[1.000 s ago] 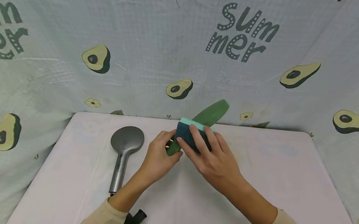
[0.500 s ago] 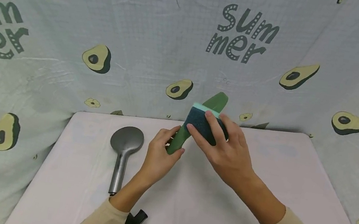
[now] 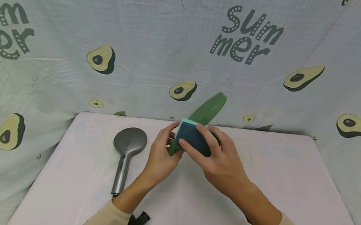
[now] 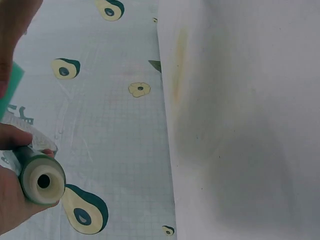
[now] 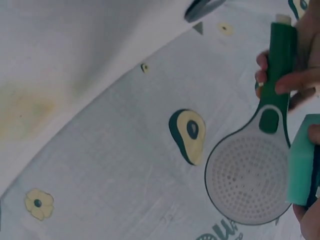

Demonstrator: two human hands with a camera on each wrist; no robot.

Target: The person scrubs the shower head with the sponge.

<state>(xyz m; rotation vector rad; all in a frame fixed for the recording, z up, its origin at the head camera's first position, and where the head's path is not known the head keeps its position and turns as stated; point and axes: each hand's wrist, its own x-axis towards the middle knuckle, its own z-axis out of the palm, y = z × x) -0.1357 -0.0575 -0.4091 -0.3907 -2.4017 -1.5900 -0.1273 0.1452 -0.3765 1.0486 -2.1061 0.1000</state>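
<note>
My left hand (image 3: 161, 162) grips the handle of a green shower head (image 3: 210, 107), holding it tilted above the table's back edge. Its round, pale nozzle face (image 5: 245, 172) shows in the right wrist view, and the hollow end of the handle (image 4: 31, 182) in the left wrist view. With fingers and thumb, my right hand (image 3: 225, 166) holds a sponge (image 3: 192, 137), dark blue on one side and mint green on the other. In the head view the sponge covers the middle of the shower head, mint side towards it; whether they touch throughout is hidden.
A grey shower head (image 3: 129, 142) lies on the pale pink table (image 3: 248, 223), left of my left hand. By my left sleeve a bent black piece (image 3: 139, 221) shows, partly covered. A cloth printed with avocados (image 3: 141, 44) hangs behind and beside the table.
My right hand slid the sponge up and right along the green shower head, then back down to the left towards its handle. My left hand stayed nearly in place.
</note>
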